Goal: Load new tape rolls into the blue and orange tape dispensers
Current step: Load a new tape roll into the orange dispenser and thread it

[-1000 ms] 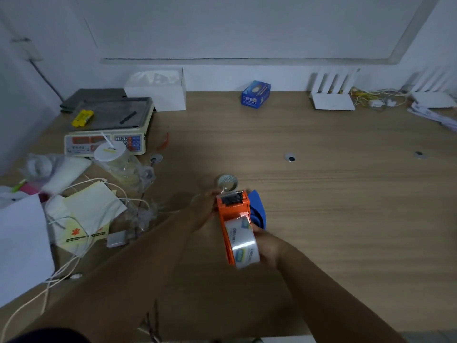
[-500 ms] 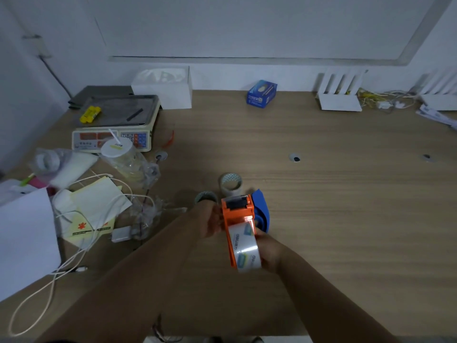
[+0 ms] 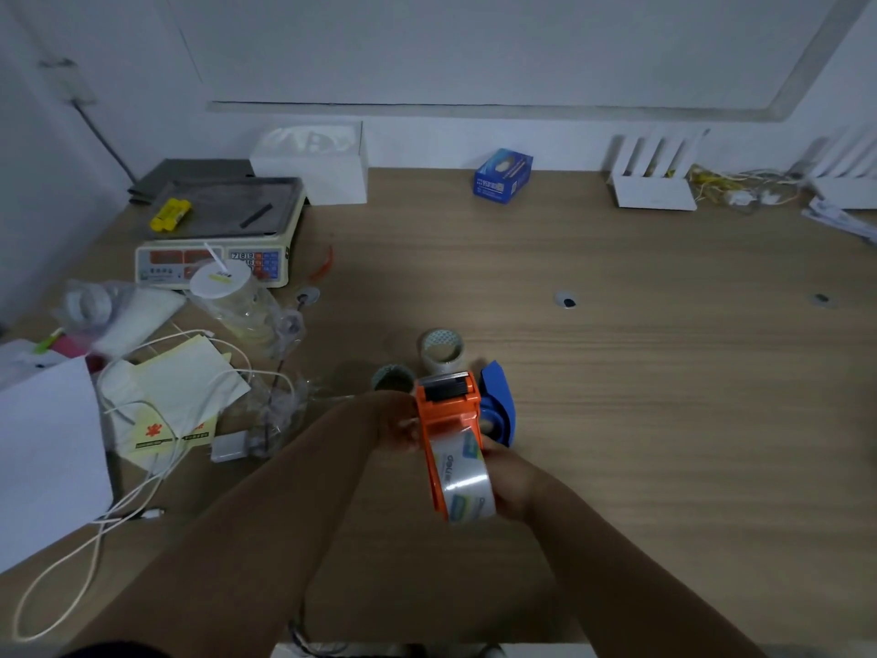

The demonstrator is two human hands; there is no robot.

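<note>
I hold the orange tape dispenser (image 3: 448, 410) above the wooden table (image 3: 664, 372), with a clear printed tape roll (image 3: 465, 482) seated in it. My right hand (image 3: 510, 482) grips the roll and the dispenser's rear from the right. My left hand (image 3: 396, 422) pinches the dispenser's left side near its cutter head. The blue tape dispenser (image 3: 498, 406) lies on the table just behind and to the right of the orange one. Two more tape rolls stand behind: a light one (image 3: 442, 350) and a darker one (image 3: 393, 376) partly hidden by my left hand.
A weighing scale (image 3: 218, 230) sits at the back left, with a plastic jar (image 3: 228, 296), papers (image 3: 185, 391), a white cable (image 3: 142, 491) and plastic wrap in front of it. A white box (image 3: 313, 163), a small blue box (image 3: 503, 175) and a white router (image 3: 652, 182) line the wall.
The view has tilted slightly, showing both loose rolls behind the dispenser. My hands keep hold of the orange dispenser, which has shifted little.
</note>
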